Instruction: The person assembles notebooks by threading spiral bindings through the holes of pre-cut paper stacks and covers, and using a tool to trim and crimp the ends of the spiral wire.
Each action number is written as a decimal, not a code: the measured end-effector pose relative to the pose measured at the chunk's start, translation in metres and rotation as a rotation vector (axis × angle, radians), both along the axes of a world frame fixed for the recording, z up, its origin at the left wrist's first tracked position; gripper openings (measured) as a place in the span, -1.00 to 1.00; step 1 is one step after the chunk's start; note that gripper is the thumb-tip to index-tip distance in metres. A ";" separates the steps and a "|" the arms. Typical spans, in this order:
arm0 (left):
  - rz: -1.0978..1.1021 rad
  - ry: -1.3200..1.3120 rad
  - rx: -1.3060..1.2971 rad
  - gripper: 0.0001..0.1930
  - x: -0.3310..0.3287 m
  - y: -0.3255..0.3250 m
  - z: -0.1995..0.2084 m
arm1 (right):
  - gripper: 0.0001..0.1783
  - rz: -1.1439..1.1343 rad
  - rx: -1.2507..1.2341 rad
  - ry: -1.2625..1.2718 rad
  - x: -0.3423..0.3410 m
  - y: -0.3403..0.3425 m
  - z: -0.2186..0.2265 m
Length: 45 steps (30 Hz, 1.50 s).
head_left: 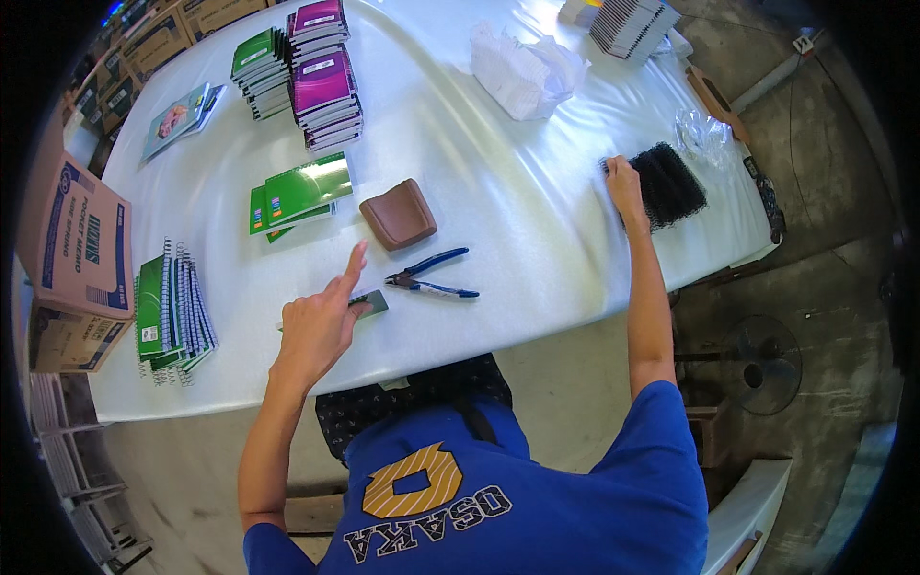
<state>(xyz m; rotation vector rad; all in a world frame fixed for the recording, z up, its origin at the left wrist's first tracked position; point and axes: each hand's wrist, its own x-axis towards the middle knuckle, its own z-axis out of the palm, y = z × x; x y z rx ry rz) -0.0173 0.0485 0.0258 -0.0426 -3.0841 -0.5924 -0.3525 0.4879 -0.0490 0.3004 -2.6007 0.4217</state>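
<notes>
My left hand (321,326) is closed on a small green notebook (372,306) near the table's front edge; its index finger sticks out forward, and most of the notebook is hidden under the hand. Far to the right, my right hand (625,187) has its fingertips pinched at the left edge of a heap of black spiral binding coils (668,187). Blue-handled cutting pliers (422,275) lie with their jaws toward my left hand. Just beyond them sits a brown, block-like object (399,215). Several green notebooks (307,187) lie overlapping to its left.
Stacks of purple notebooks (324,81) and green notebooks (259,59) stand at the back left. Spiral-bound green notebooks (171,311) lean by cardboard boxes (86,240) at left. Crumpled white paper (527,72) and clear plastic (704,137) lie farther back. A fan (759,366) stands right.
</notes>
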 end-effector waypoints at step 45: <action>-0.152 0.118 -0.085 -0.41 0.007 0.005 -0.010 | -0.88 0.864 -0.116 -0.618 0.212 -0.216 0.052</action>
